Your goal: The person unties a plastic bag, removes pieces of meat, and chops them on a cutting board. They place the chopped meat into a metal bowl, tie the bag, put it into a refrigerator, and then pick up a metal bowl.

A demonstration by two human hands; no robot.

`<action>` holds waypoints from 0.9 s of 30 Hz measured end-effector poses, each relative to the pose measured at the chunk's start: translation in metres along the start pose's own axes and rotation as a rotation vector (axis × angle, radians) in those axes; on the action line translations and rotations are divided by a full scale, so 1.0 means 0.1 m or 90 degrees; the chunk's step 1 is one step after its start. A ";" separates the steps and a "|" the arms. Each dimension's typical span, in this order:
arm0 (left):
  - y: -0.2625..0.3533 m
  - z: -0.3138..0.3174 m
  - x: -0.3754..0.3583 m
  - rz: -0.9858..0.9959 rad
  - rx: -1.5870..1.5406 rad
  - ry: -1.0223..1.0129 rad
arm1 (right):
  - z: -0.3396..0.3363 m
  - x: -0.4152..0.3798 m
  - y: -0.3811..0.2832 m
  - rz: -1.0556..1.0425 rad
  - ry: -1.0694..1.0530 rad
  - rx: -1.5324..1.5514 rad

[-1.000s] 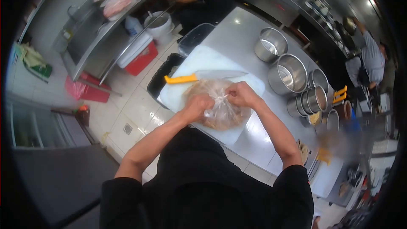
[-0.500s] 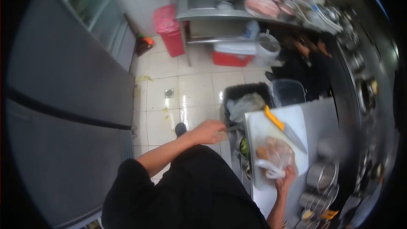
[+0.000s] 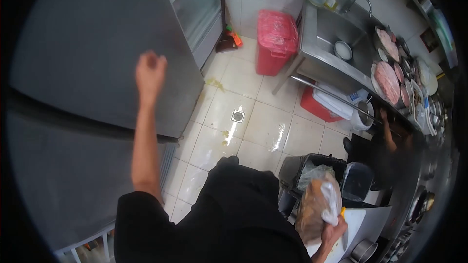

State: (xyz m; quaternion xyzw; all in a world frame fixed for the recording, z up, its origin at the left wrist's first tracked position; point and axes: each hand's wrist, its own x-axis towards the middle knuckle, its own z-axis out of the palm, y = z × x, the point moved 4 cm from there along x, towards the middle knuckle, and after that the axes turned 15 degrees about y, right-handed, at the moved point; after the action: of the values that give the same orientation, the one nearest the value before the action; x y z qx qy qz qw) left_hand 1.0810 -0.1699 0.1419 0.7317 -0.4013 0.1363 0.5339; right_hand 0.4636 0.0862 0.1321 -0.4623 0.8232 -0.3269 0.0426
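My left hand (image 3: 150, 75) is raised in front of the large grey door (image 3: 92, 44), its fingers curled; whether anything is inside them is too small to tell. In my right hand (image 3: 333, 234) is the gathered white end of a clear plastic bag (image 3: 314, 212) with brownish food inside. The bag hangs over the near end of the white cutting board (image 3: 355, 221). A bit of the knife's yellow handle (image 3: 342, 211) shows beside the bag; the rest of the knife is mostly hidden.
A black bin (image 3: 292, 168) with a plastic liner stands beyond the board. A red bin (image 3: 276, 44), a steel sink (image 3: 341, 29) and plates of meat (image 3: 387, 82) are farther off. Another person's arm (image 3: 387, 134) shows at the right. The tiled floor (image 3: 239, 117) has a drain.
My view has turned left. My left hand has moved up and left to the front of the grey door. My right hand has lifted the bag off the board.
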 end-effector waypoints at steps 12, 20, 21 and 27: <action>1.02 0.99 2.57 0.029 0.279 0.285 | 2.82 1.95 -1.65 0.048 -0.308 0.301; 0.87 1.09 2.61 0.070 0.420 0.365 | 4.86 2.47 -2.69 -0.036 -0.561 0.253; 1.12 1.10 2.34 0.062 0.357 0.385 | 5.09 2.51 -2.78 -0.049 -0.597 0.202; 1.94 0.72 0.65 0.082 0.211 0.570 | 6.46 2.32 -2.77 -0.055 -0.731 0.134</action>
State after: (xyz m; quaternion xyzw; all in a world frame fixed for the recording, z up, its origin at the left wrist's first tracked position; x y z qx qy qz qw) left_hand 0.9643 -0.2841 0.2848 0.6500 -0.1496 0.5326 0.5210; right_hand 0.7756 -0.5183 -0.1595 -0.5920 0.6119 -0.1054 0.5138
